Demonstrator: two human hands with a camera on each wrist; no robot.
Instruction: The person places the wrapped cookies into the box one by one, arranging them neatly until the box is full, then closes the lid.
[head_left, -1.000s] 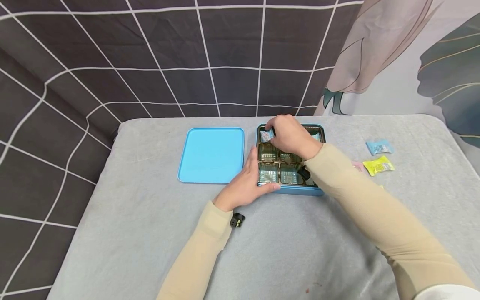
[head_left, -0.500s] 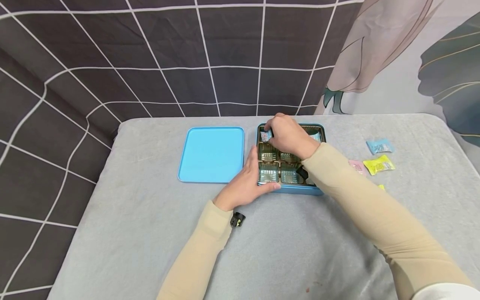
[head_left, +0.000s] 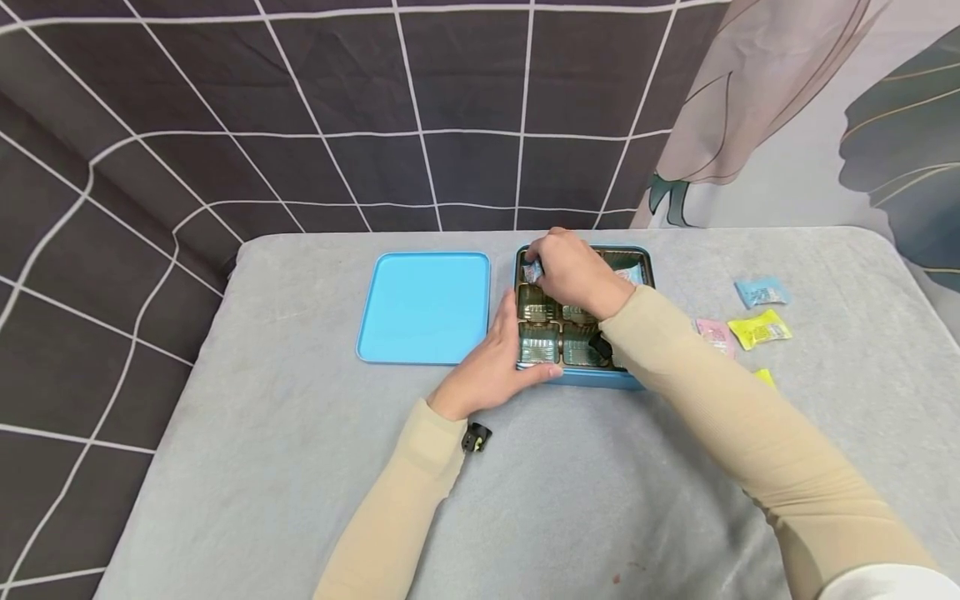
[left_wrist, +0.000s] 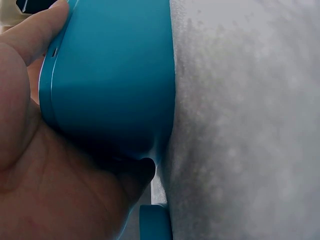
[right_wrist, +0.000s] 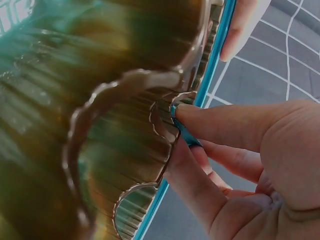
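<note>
I am viewing remotely a grey-covered table [head_left: 262, 433] across the lower frame. A compartmented blue box [head_left: 600, 377] is sitting near centre, a blue lid [head_left: 423, 308] lying to its left. The left hand [head_left: 489, 367], unclenched, is resting against the box's left side; the right hand [head_left: 576, 268] is pinching a blue packet [head_left: 533, 272] at its upper-left compartment. A yellow packet [head_left: 760, 329] is lying at right.

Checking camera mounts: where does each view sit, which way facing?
Head: on the head, facing forward and down at the blue box; left hand, right hand, sleeves show.
Left wrist: worn there, facing the box's side; left hand shows.
Right wrist: worn there, facing the compartmented tray; right hand shows.
Head and right wrist share the tray.
</note>
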